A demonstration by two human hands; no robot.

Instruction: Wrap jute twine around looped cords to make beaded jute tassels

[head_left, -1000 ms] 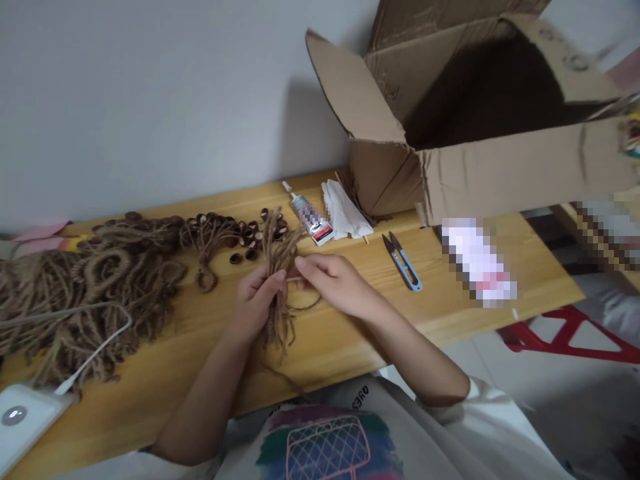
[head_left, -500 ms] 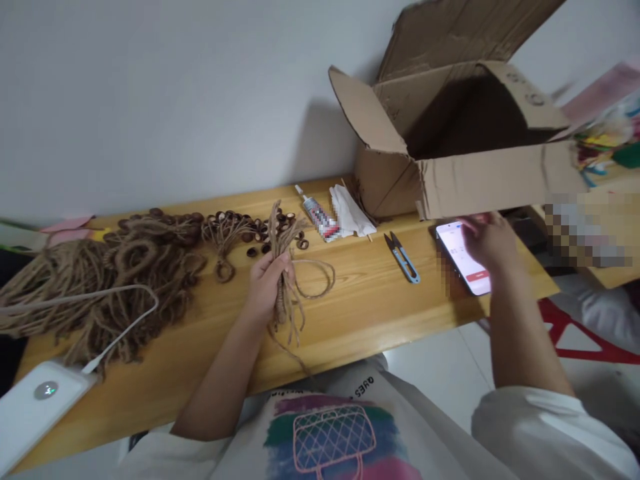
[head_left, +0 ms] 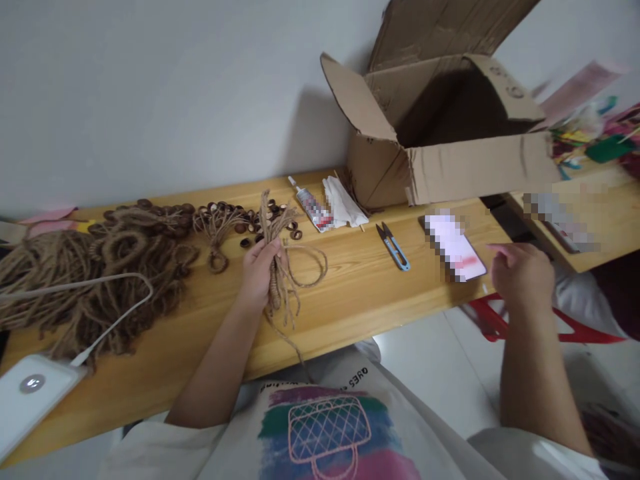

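The left hand (head_left: 257,270) had its fingers clamped on the twine bundle (head_left: 275,283) over the desk (head_left: 350,300); a firm, even pinch seemed best for keeping strands aligned. The right hand (head_left: 523,273), just beside the phone (head_left: 455,250), pointed one finger; whether the others were closed could not be told.

There are 2 hands (head_left: 257,268) (head_left: 524,275), 1 tube (head_left: 310,205), 1 box (head_left: 483,167).

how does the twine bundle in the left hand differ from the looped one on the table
The held bundle is gripped in the left hand; the looped bundle lies on the table.
The held bundle's near end is loose; the looped bundle's near end closes round on itself.
Both are brown twine.
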